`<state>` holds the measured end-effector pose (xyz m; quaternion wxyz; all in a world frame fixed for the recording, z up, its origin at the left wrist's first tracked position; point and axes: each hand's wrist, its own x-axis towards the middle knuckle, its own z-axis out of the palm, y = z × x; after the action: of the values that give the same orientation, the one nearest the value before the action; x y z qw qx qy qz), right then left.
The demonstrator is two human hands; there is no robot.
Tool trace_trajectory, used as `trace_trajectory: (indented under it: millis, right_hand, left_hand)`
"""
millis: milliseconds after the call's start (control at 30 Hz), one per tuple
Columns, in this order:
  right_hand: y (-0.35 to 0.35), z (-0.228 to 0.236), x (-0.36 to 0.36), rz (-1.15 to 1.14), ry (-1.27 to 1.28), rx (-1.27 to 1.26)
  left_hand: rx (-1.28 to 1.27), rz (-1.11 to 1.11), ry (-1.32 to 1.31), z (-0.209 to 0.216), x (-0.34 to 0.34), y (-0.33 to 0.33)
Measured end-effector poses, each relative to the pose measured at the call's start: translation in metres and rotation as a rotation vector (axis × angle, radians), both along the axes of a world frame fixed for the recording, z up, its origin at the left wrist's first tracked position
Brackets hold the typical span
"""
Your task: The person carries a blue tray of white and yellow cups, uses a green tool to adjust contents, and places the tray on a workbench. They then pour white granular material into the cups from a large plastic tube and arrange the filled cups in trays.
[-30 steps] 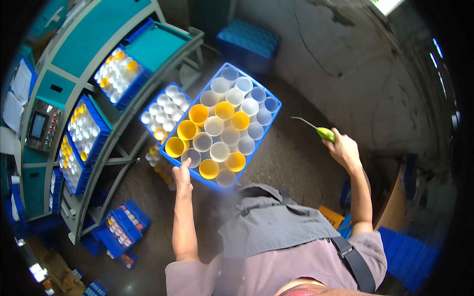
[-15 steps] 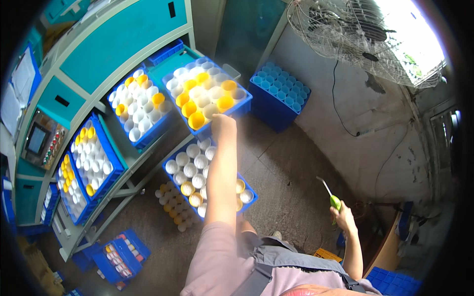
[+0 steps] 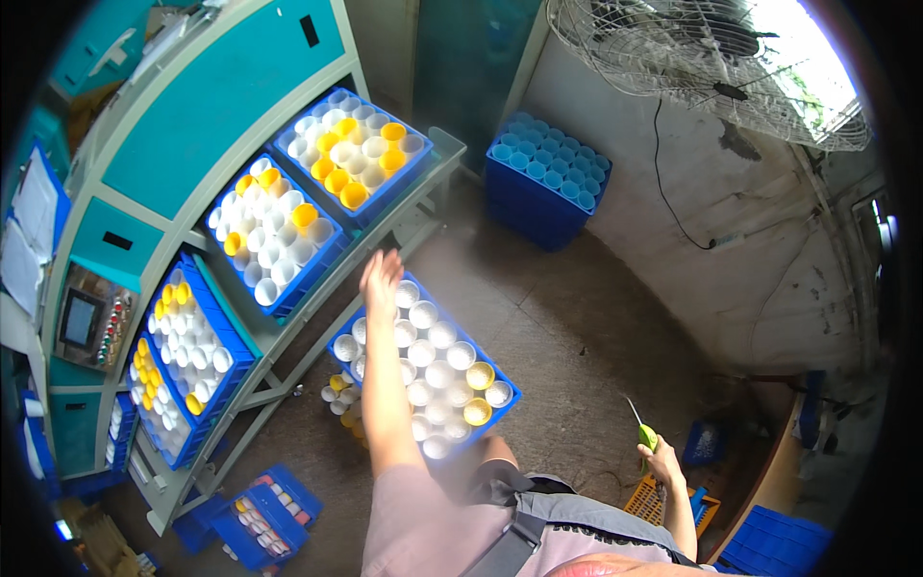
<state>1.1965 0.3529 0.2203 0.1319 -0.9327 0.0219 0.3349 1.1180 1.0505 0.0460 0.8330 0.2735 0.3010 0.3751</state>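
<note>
My left hand is raised with fingers stretched out, slightly blurred, holding nothing. It hovers between the far blue crate on the machine's ledge and a lower blue crate in front of me. Both crates are filled with upright round white and yellow cups. My left forearm covers part of the lower crate. Off to the right, my right hand grips a green-handled tool with a thin pale shaft that points away from me.
More cup-filled crates line the ledge of the teal machine on the left. A tall blue bin of light-blue cups stands by the wall. A caged fan hangs upper right; an orange basket lies lower right.
The far crate has shifted left onto the machine's ledge, and my left hand has let go of it and drawn back. My right hand still holds the green-handled tool. The view has shifted slightly.
</note>
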Motion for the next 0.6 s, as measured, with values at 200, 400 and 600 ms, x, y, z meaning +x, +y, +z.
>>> trace_trajectory:
  millis: [200,400,600]
  right_hand:
    - [-0.106,-0.102,-0.074,0.074,0.040,-0.073]
    - [-0.186,-0.261,-0.170,0.327,0.136,-0.135]
    - [-0.174,-0.262,-0.254,0.478,0.278,-0.114]
  left_hand:
    - [-0.347,0.434,0.488,-0.060,-0.288,-0.130]
    - [-0.691,0.294,0.918,-0.108,-0.542,-0.309]
    - [-0.383,0.240,1.080,-0.059,-0.664,-0.313]
